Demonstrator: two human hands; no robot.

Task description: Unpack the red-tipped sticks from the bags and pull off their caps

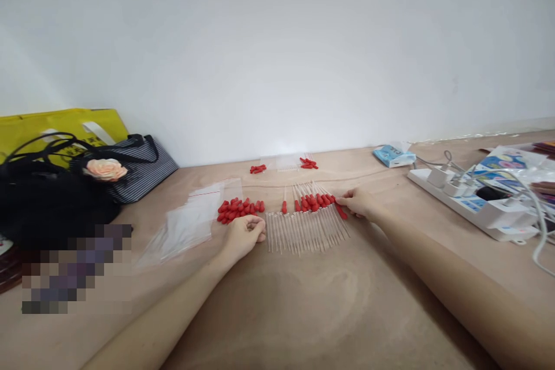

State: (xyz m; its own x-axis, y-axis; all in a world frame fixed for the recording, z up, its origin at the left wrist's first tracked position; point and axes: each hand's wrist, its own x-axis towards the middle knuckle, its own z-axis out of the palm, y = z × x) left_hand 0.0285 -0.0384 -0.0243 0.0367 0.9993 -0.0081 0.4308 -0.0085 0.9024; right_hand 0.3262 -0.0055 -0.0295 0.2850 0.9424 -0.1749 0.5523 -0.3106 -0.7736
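A row of thin clear tubes [306,232] lies side by side on the table in front of me. Behind it are droppers [315,201], clear tubes with red rubber bulbs toward me; one dropper [284,207] lies a little apart on the left. My left hand [246,231] is closed at the row's left end, its fingertips pinched by the outermost tube; what they hold is hidden. At the right end, my right hand [356,203] pinches at a red rubber bulb [341,211]. Loose red rubber bulbs [238,208] form a pile beyond my left hand.
Clear zip bags [191,222] are stacked left of the pile. Farther back are two small groups of red bulbs [309,163]. A white power strip [472,205] with cables and a blue tissue pack [393,155] lie right; a striped bag [141,167] stands left.
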